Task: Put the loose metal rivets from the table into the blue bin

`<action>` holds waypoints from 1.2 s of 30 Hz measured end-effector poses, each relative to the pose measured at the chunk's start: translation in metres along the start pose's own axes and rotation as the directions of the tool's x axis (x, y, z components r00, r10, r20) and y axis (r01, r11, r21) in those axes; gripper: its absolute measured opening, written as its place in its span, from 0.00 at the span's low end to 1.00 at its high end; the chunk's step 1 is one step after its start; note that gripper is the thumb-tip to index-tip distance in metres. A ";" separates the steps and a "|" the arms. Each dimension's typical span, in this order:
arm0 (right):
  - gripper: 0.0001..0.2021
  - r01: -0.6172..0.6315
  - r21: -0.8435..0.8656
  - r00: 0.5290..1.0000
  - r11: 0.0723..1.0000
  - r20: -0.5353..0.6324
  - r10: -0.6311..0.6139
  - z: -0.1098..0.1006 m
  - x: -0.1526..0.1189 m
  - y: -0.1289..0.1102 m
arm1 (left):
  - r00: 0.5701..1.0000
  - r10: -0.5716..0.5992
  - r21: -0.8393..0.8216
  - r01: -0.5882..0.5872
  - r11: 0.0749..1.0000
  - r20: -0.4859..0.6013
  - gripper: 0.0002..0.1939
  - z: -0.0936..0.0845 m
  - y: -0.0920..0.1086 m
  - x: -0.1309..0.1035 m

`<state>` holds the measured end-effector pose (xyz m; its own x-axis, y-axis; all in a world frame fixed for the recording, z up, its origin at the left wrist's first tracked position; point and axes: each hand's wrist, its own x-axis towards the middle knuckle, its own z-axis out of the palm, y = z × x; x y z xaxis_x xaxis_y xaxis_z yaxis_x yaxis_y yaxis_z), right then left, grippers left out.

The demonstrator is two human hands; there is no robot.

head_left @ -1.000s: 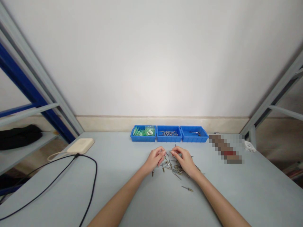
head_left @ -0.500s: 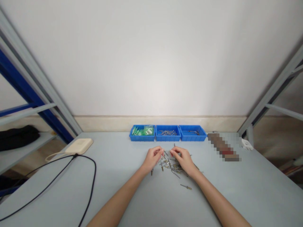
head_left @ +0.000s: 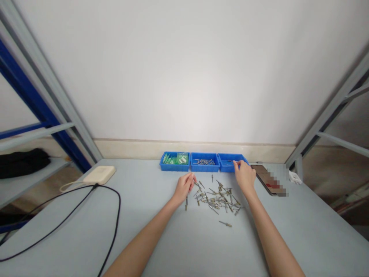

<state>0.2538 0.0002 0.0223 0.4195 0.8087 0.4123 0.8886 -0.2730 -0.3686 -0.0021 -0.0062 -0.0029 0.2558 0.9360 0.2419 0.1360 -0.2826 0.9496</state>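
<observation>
Loose blind rivets (head_left: 220,200) with thin steel shanks lie in a scattered pile on the grey table. At the pile's left edge, my left hand (head_left: 184,187) is closed in a pinch, with a rivet showing at its fingertips. One rivet (head_left: 186,203) lies just below that hand. My right hand (head_left: 245,177) reaches over the front of the right blue bin (head_left: 226,168), its fingers closed together; what they hold is too small to make out. Part of this bin is hidden behind the hand. Thin metal pins (head_left: 205,162) fill the middle blue bin (head_left: 204,168).
The left blue bin (head_left: 174,168) holds green-and-white packets (head_left: 182,158). A phone (head_left: 263,179), partly pixelated, lies right of the bins, with a white object (head_left: 295,177) beyond. At left are a cream box (head_left: 99,175) and a black cable (head_left: 117,215). Metal posts stand at both sides.
My right hand has moved from the rivet pile up and right to the right bin, uncovering the pile. My left hand stays near the same place, pinched. The view has shifted slightly.
</observation>
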 end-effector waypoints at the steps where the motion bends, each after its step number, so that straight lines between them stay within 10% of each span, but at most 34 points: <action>1: 0.18 0.029 -0.023 0.999 0.999 0.043 -0.028 0.000 -0.007 0.001 | 1.000 -0.002 0.002 0.002 1.000 -0.005 0.26 0.000 0.001 0.000; 11: 0.03 0.280 0.065 0.914 0.958 0.285 -0.287 0.023 -0.062 -0.016 | 1.000 -0.014 0.045 0.015 0.999 -0.014 0.26 0.001 0.001 -0.004; 26: 0.06 0.431 0.445 0.790 0.785 0.234 -0.567 0.009 -0.075 -0.048 | 0.972 -0.003 0.188 -0.043 0.981 0.236 0.19 0.004 0.001 -0.007; 36: 0.09 0.299 0.596 0.823 0.745 0.234 -0.518 0.011 -0.071 -0.047 | 0.971 -0.053 0.044 0.044 0.998 0.234 0.20 0.006 0.003 -0.007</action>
<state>0.1802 -0.0390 0.0013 -0.1588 0.9286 0.3353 0.6767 0.3497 -0.6480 0.0020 -0.0142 -0.0031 0.4647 0.8747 0.1374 0.1888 -0.2495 0.9498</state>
